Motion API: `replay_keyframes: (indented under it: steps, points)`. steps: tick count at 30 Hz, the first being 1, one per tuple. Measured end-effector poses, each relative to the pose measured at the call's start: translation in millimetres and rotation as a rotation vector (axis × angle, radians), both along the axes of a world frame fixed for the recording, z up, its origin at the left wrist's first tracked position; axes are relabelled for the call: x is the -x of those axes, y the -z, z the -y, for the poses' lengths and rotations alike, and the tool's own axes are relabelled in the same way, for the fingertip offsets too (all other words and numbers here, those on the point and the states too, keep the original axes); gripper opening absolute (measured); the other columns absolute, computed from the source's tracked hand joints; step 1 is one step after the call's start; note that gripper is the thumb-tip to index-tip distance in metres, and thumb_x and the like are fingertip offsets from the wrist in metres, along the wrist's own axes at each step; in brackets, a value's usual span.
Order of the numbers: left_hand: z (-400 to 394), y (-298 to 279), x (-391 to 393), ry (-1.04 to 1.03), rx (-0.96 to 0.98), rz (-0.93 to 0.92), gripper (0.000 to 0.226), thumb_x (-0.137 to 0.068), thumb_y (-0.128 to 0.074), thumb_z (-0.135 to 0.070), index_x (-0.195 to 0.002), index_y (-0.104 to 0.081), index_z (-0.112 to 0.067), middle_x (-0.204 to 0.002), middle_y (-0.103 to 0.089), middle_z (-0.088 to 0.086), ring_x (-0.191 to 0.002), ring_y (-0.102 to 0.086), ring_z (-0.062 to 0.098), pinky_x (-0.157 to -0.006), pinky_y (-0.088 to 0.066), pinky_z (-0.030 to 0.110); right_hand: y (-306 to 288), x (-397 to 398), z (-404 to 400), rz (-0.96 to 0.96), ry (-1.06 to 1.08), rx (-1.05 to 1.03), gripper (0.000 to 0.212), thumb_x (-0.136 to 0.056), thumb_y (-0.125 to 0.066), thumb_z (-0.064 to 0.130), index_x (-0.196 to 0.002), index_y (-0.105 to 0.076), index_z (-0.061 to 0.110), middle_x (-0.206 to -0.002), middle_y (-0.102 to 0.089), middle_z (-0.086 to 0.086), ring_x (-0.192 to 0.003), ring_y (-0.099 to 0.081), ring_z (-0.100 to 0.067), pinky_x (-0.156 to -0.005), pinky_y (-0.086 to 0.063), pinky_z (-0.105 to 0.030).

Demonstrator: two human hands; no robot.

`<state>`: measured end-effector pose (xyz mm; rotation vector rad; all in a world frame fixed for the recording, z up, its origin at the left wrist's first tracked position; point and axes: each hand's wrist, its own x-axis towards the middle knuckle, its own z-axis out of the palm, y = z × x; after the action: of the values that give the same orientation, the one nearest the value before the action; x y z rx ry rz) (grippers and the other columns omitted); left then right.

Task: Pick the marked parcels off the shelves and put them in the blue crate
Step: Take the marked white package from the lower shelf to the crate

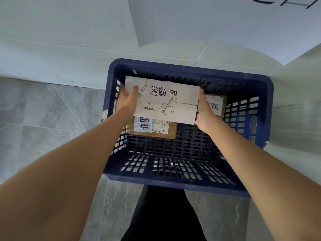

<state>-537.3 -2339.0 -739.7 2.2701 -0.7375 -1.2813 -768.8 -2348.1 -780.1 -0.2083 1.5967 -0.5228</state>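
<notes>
Over the far half of the blue crate [187, 184], a white parcel [184, 101] is held level between both hands, its top carrying a pale pink note [158, 92] with handwritten characters, several barcode strips and a line of printed text. At the parcel's left end, the left hand [126, 100] grips it with the thumb lying on the top face and the rest of the fingers hidden beneath or behind the edge. At the right end, the right hand [204, 110] presses against the side, thumb pointing up along the parcel's edge, the other fingers curled under where they cannot be seen; both grips are thus clamped on the white parcel. Beneath it, inside the crate, lie two brown parcels: one [166, 132] near the left wall, partly covered by the white parcel, bearing a white handwritten label and a barcode sticker; the other [219, 106] toward the right wall, just behind the right hand, also with a white handwritten label. Whether the white parcel rests on them or hangs just above cannot be told. The crate's near half shows only its slotted bottom. The crate stands on a grey marbled tile floor [43, 119], its far rim close to a pale wall [69, 49]. At the bottom edge, below the crate's near rim, a dark trouser leg [165, 218] of the person shows between the two bare forearms.
</notes>
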Motion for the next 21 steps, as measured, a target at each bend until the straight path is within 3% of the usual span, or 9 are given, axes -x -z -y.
replay_keyframes:
  steps: [2,4,5,9,11,14,18,21]
  points:
    - [-3,-1,0,-0.018,0.04,0.02,0.055,-0.097,-0.042,-0.045,-0.146,-0.033,-0.022,-0.134,-0.055,0.002,-0.113,-0.055,0.023,-0.088,-0.042,0.032,-10,-4,-3,-0.013,-0.044,-0.015,0.111,-0.056,-0.04,0.095,-0.148,-0.038,0.032,-0.153,-0.041,-0.002,-0.138,-0.04,-0.025,-0.117,-0.026,-0.051]
    - [-9,-8,0,-0.044,0.075,0.044,0.06,-0.091,-0.041,-0.05,-0.144,-0.036,-0.023,-0.135,-0.054,0.003,-0.119,-0.053,0.025,-0.099,-0.043,0.04,-23,-9,-7,-0.062,-0.121,0.034,0.084,-0.085,-0.029,0.08,-0.15,-0.034,0.027,-0.154,-0.037,-0.001,-0.14,-0.036,-0.025,-0.118,-0.023,-0.048]
    - [-13,-16,1,-0.047,0.075,0.056,0.061,-0.089,-0.04,-0.05,-0.143,-0.038,-0.023,-0.136,-0.053,0.004,-0.121,-0.052,0.027,-0.101,-0.042,0.043,-29,-11,-10,-0.107,-0.151,0.056,0.079,-0.09,-0.026,0.074,-0.151,-0.033,0.026,-0.155,-0.035,-0.001,-0.141,-0.035,-0.026,-0.118,-0.023,-0.047]
    - [-31,-60,5,-0.05,0.03,0.056,0.055,-0.097,-0.041,-0.041,-0.149,-0.033,-0.022,-0.147,-0.043,0.003,-0.133,-0.041,0.025,-0.103,-0.033,0.037,-64,-10,-24,-0.174,-0.201,0.145,0.08,-0.08,-0.026,0.074,-0.141,-0.047,0.026,-0.141,-0.053,-0.002,-0.129,-0.048,-0.025,-0.107,-0.038,-0.045]
    - [-45,-89,6,0.071,0.014,0.071,0.058,-0.097,-0.04,-0.044,-0.15,-0.031,-0.021,-0.151,-0.039,0.003,-0.137,-0.038,0.025,-0.108,-0.032,0.04,-96,-5,-33,-0.282,-0.308,0.195,0.08,-0.081,-0.024,0.073,-0.134,-0.052,0.019,-0.133,-0.058,-0.006,-0.123,-0.052,-0.028,-0.102,-0.041,-0.044]
    - [-72,-133,4,0.39,-0.048,0.133,0.074,-0.087,-0.036,-0.06,-0.15,-0.028,-0.022,-0.153,-0.036,0.004,-0.139,-0.034,0.026,-0.112,-0.032,0.05,-152,4,-53,-0.505,-0.658,0.357,0.072,-0.093,-0.025,0.063,-0.143,-0.042,0.014,-0.145,-0.047,-0.008,-0.134,-0.041,-0.026,-0.111,-0.034,-0.044]
    - [-97,-191,14,0.503,-0.054,0.222,0.072,-0.094,-0.038,-0.054,-0.154,-0.017,-0.018,-0.16,-0.017,0.004,-0.147,-0.013,0.025,-0.119,-0.016,0.047,-206,25,-81,-0.789,-1.117,0.406,0.066,-0.1,-0.027,0.055,-0.151,-0.028,0.013,-0.159,-0.027,-0.009,-0.147,-0.025,-0.026,-0.118,-0.018,-0.05]
    - [-105,-228,14,0.695,-0.037,0.274,0.077,-0.09,-0.033,-0.057,-0.153,-0.019,-0.015,-0.16,-0.017,0.005,-0.146,-0.016,0.025,-0.118,-0.019,0.047,-247,20,-89,-0.828,-1.194,0.376,0.069,-0.101,-0.026,0.055,-0.153,-0.024,0.011,-0.161,-0.023,-0.01,-0.148,-0.02,-0.025,-0.121,-0.011,-0.048]
